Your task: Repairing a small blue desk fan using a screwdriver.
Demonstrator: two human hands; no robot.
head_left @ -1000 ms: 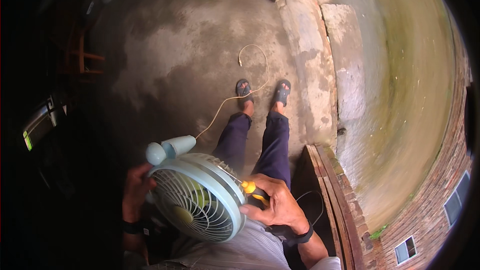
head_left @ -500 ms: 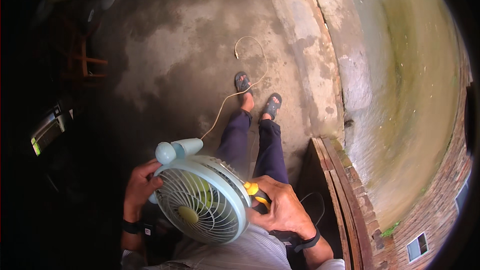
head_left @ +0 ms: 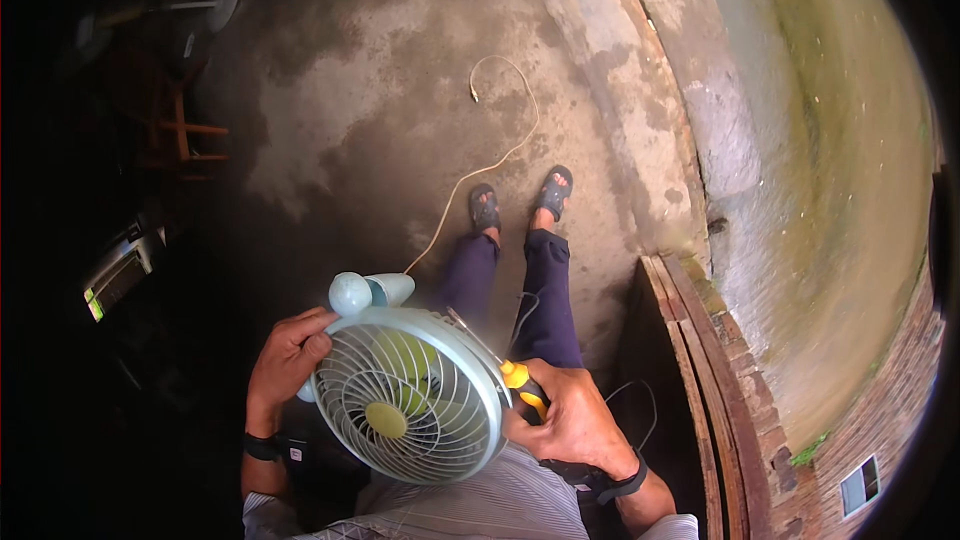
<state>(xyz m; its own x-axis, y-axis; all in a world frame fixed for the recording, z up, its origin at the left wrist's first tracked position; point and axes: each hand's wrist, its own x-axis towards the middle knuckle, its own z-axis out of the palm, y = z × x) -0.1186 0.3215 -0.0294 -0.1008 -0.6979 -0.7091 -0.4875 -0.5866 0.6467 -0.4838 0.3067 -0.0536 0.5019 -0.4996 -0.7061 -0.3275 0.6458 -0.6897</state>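
At the lower middle, a small pale-blue fan [head_left: 408, 395] with a wire guard and yellow-green centre is tilted in front of my striped shirt, its light-blue stand [head_left: 390, 289] uppermost. My left hand [head_left: 290, 360] grips the rim at the upper left, fingers closed on it. My right hand [head_left: 565, 410] holds a yellow-and-black screwdriver [head_left: 516, 377] against the fan's right side, its thumb by the rim; the metal shaft lies along that side. A cream power cord [head_left: 456, 194] runs from the stand onto the floor in a loose curve.
My sandalled feet stand on a stained concrete floor [head_left: 350, 80]. A stepped ledge [head_left: 650, 120] runs along the right beside a wet yard [head_left: 820, 140] and brick wall. Wooden boards [head_left: 690, 370] stand at lower right. Wooden furniture [head_left: 180, 125] sits in shadow at left.
The fan and both hands have shifted slightly right in the picture. My feet have stepped, the right one now further forward than the left. The surroundings appear shifted with the camera.
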